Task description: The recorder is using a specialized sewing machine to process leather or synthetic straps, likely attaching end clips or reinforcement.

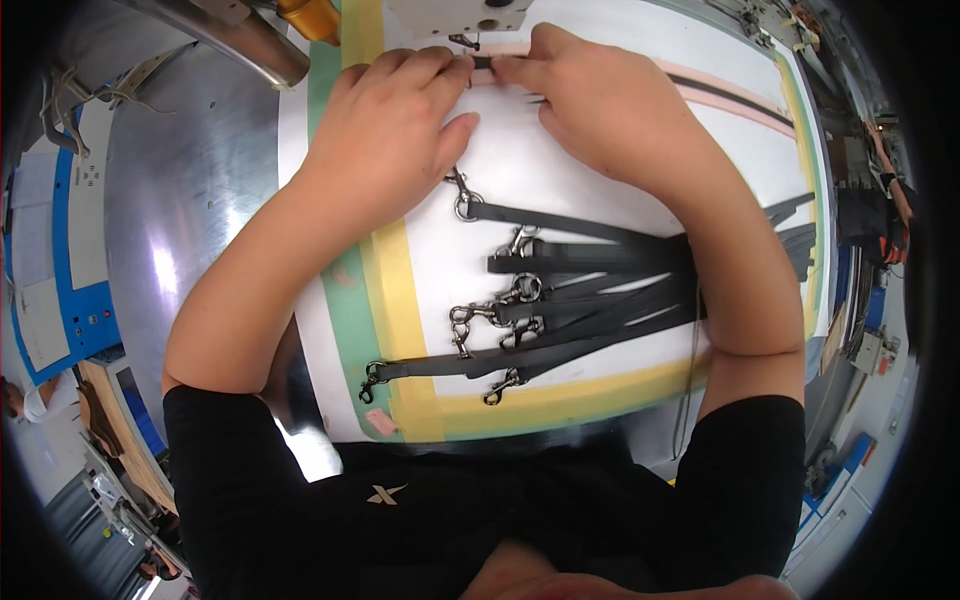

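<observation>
My left hand [395, 130] bends its fingers down onto a black strap [483, 63] beneath a metal machine head [460, 15], thumb a little apart. My right hand [600, 110] has curled fingers gripping the same strap just right of it. The strap lies along a pink track [730, 100]. A metal snap hook [465, 200] on another strap lies below my left hand. Further black straps [590, 280] with several snap hooks [500, 390] fan across the white work board [600, 170], partly hidden under my right forearm.
Yellow and green tape [400, 330] borders the board. At upper left are a steel cylinder [250, 50], an orange fitting [305, 15] and a metal plate [180, 200]. A blue-edged panel [85, 320] stands left. Parts of other people [30, 400] show at the far edges.
</observation>
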A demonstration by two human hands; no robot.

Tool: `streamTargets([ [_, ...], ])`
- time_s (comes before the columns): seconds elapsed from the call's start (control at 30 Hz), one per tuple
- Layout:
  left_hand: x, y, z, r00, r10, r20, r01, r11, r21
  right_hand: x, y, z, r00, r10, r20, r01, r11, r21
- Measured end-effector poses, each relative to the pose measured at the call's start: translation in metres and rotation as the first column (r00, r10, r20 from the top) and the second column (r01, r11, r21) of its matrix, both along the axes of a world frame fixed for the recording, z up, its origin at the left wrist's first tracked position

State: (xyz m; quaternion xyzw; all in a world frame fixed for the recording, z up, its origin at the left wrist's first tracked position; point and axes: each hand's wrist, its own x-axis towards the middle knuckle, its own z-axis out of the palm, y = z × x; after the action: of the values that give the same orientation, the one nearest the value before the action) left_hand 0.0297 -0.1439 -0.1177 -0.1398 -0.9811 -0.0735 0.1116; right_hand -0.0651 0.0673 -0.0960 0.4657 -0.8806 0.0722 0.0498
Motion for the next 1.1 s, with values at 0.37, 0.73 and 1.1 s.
streamTargets([
  [0.37, 0.0025, -0.0003, 0.0004, 1.0, 0.004, 0.006, -0.004, 1.0, 0.022, 0.0018, -0.0001, 0.0045, 1.0, -0.005, 0.03, 0.005, 1.0, 0.011],
  [0.73, 0.0027, -0.001, 0.0014, 1.0, -0.011, 0.011, 0.01, 0.998, 0.057, 0.0002, 0.001, 0.0028, 0.999, 0.033, 0.007, -0.033, 0.999, -0.01],
  [1.1, 0.0024, -0.0004, 0.0028, 1.0, 0.0, 0.008, 0.0, 0.998, 0.056, -0.001, 0.0017, 0.0042, 0.999, 0.039, 0.014, -0.039, 0.999, -0.001],
])
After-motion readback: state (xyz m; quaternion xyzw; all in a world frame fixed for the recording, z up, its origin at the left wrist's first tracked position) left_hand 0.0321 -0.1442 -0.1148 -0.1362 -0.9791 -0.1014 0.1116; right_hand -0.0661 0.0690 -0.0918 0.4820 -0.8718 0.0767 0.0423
